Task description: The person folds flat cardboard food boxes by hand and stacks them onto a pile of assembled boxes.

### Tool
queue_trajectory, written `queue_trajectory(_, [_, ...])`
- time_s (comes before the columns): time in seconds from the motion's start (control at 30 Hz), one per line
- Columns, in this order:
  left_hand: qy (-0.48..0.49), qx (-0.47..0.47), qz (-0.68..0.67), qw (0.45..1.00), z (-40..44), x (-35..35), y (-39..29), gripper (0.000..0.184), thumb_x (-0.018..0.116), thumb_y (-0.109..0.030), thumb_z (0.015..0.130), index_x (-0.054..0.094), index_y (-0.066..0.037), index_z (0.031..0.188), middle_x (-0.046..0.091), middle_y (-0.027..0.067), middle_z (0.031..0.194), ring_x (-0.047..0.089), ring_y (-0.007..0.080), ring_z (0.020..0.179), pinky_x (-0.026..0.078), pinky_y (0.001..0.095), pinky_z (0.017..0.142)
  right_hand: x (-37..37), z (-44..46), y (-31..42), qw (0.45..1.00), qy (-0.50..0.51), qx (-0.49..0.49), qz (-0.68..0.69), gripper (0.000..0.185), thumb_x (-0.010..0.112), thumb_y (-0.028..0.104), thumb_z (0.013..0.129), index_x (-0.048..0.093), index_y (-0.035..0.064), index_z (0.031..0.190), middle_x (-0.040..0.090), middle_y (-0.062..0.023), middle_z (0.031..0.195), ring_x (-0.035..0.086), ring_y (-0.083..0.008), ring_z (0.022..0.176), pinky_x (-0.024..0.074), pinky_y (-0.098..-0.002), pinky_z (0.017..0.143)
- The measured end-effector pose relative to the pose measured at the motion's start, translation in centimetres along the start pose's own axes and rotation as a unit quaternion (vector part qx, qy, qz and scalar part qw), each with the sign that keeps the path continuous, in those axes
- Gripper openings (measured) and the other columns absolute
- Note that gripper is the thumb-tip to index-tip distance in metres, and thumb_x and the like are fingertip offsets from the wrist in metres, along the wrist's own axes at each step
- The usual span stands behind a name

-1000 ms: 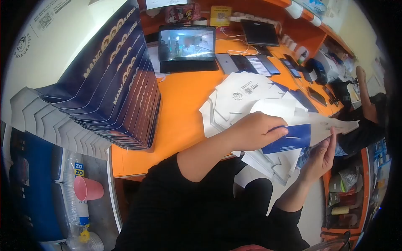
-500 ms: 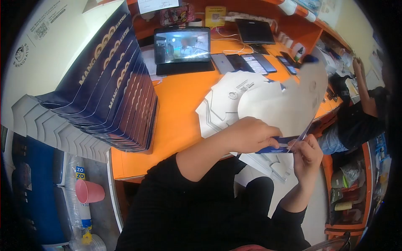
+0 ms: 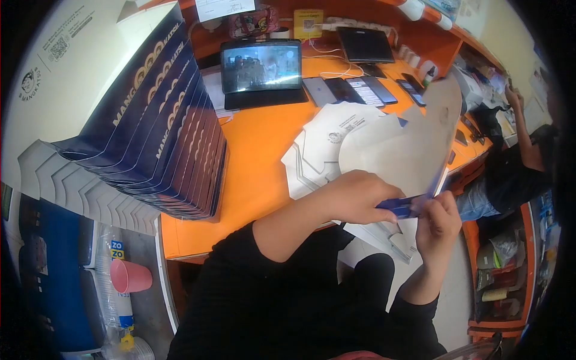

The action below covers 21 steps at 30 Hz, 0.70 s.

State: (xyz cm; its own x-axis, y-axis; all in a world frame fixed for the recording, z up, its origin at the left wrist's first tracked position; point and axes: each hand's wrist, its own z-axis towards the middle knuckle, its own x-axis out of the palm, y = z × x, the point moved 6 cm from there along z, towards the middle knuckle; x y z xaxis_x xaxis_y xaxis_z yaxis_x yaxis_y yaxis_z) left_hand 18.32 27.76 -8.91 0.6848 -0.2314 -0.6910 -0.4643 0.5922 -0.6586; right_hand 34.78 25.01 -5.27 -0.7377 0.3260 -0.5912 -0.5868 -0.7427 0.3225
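Both hands grip one partly folded cardboard food box [image 3: 399, 147], cream on the inside with navy-blue folded parts at its near end. My left hand [image 3: 363, 197] closes around the blue near flap from the left, thumb and fingers pressed on it. My right hand [image 3: 438, 217] pinches the near right corner, its fingers curled; motion blurs the card there. Under and left of the box lie flat, unfolded cardboard blanks [image 3: 306, 150] with a printed logo and QR code. A tall stack of nested, folded navy boxes [image 3: 162, 114] stands to the left.
A tablet [image 3: 261, 67] stands at the back of the orange table [image 3: 258, 138]. Several phones [image 3: 342, 90] and a black device [image 3: 366, 45] lie beside it. A pink cup [image 3: 130, 276] sits low left. Another person [image 3: 519, 162] is at the right, near orange shelves [image 3: 501, 333].
The box has tilted slightly in the hands, and its blue near flap has been turned and folded further at the right corner. Both hands keep their grip almost in place.
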Motion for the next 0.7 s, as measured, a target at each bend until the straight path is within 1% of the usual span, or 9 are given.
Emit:
queue_trajectory(0.07, [-0.042, -0.004, -0.04, 0.998, 0.0, -0.6, -0.4, 0.037, 0.073, -0.035, 0.084, 0.066, -0.009, 0.109, 0.069, 0.0158, 0.081, 0.068, 0.033, 0.076, 0.051, 0.0385, 0.07, 0.0, -0.5, -0.7, 0.995, -0.093, -0.039, 0.022, 0.031, 0.069, -0.008, 0.076, 0.068, 0.0035, 0.105, 0.058, -0.0088, 0.091, 0.056, -0.0171, 0.079, 0.0448, -0.0291, 0.069])
queue_trajectory(0.17, [-0.114, 0.003, -0.054, 0.992, 0.1, -0.8, -1.0, 0.033, 0.07, -0.029, 0.087, 0.063, -0.008, 0.112, 0.068, 0.0155, 0.084, 0.067, 0.0336, 0.078, 0.051, 0.0397, 0.071, 0.8, -2.6, -2.8, 0.941, -0.273, 0.145, 0.14, 0.059, 0.073, 0.013, 0.084, 0.048, 0.0052, 0.137, 0.055, -0.0128, 0.119, 0.055, -0.0182, 0.098, 0.0439, -0.0307, 0.085])
queue_trajectory(0.27, [-0.12, 0.042, -0.026, 0.992, 0.3, 0.2, -1.0, 0.031, 0.067, -0.024, 0.089, 0.06, -0.008, 0.115, 0.068, 0.0157, 0.095, 0.065, 0.0337, 0.087, 0.051, 0.0403, 0.075, 4.1, -2.9, -4.4, 0.869, -0.147, 0.269, 0.388, 0.084, 0.072, 0.035, 0.087, 0.024, 0.0067, 0.149, 0.043, -0.0154, 0.139, 0.047, -0.022, 0.118, 0.0382, -0.0344, 0.099])
queue_trajectory(0.3, [-0.111, 0.074, -0.022, 0.991, 0.4, 0.8, -1.1, 0.031, 0.066, -0.022, 0.089, 0.059, -0.008, 0.116, 0.067, 0.0161, 0.099, 0.064, 0.0338, 0.091, 0.051, 0.0402, 0.077, 4.7, -2.7, -5.1, 0.878, -0.063, 0.288, 0.377, 0.087, 0.068, 0.037, 0.088, 0.018, 0.005, 0.151, 0.038, -0.0167, 0.145, 0.041, -0.0271, 0.129, 0.0357, -0.037, 0.105])
queue_trajectory(0.37, [-0.107, 0.111, -0.019, 0.988, 0.6, 2.1, -0.5, 0.033, 0.067, -0.02, 0.087, 0.061, -0.008, 0.117, 0.063, 0.0155, 0.113, 0.059, 0.0335, 0.107, 0.047, 0.0426, 0.087, 4.8, -3.1, -5.9, 0.874, -0.064, 0.31, 0.37, 0.084, 0.067, 0.035, 0.088, 0.021, 0.0044, 0.15, 0.038, -0.0159, 0.144, 0.04, -0.0261, 0.13, 0.0351, -0.0374, 0.105])
queue_trajectory(0.47, [-0.263, 0.226, 0.11, 0.932, -0.3, -1.3, -1.6, 0.035, 0.069, -0.02, 0.085, 0.063, -0.008, 0.117, 0.063, 0.0125, 0.116, 0.057, 0.0322, 0.112, 0.043, 0.0457, 0.095, 3.8, -3.3, -7.9, 0.874, -0.067, 0.332, 0.35, 0.074, 0.066, 0.03, 0.087, 0.03, 0.0015, 0.145, 0.044, -0.0128, 0.139, 0.046, -0.0236, 0.125, 0.0374, -0.0356, 0.103])
queue_trajectory(0.57, [-0.394, 0.173, 0.213, 0.877, -1.9, -6.1, -0.3, 0.037, 0.067, -0.021, 0.086, 0.063, -0.007, 0.12, 0.057, 0.014, 0.127, 0.052, 0.0334, 0.119, 0.038, 0.0466, 0.101, 2.2, -3.2, -9.3, 0.82, -0.133, 0.267, 0.489, 0.071, 0.063, 0.026, 0.084, 0.033, -0.0013, 0.143, 0.048, -0.0127, 0.135, 0.047, -0.0249, 0.124, 0.0384, -0.0356, 0.102])
queue_trajectory(0.6, [-0.434, 0.157, 0.243, 0.853, -2.5, -7.2, 0.1, 0.037, 0.065, -0.021, 0.087, 0.063, -0.007, 0.121, 0.056, 0.0152, 0.129, 0.051, 0.0339, 0.12, 0.038, 0.0463, 0.101, 0.8, -3.1, -9.5, 0.858, -0.134, 0.271, 0.416, 0.069, 0.058, 0.032, 0.085, 0.036, 0.0011, 0.142, 0.049, -0.0139, 0.135, 0.046, -0.0254, 0.127, 0.0348, -0.0379, 0.106])
queue_trajectory(0.7, [-0.489, 0.099, 0.247, 0.831, -3.1, -8.7, 0.8, 0.039, 0.062, -0.021, 0.091, 0.059, -0.005, 0.127, 0.052, 0.0178, 0.135, 0.048, 0.0356, 0.124, 0.036, 0.0467, 0.104, -1.0, -2.6, -9.9, 0.886, -0.08, 0.24, 0.389, 0.071, 0.054, 0.032, 0.086, 0.035, -0.0007, 0.145, 0.043, -0.0157, 0.143, 0.042, -0.0267, 0.132, 0.0302, -0.0379, 0.11])
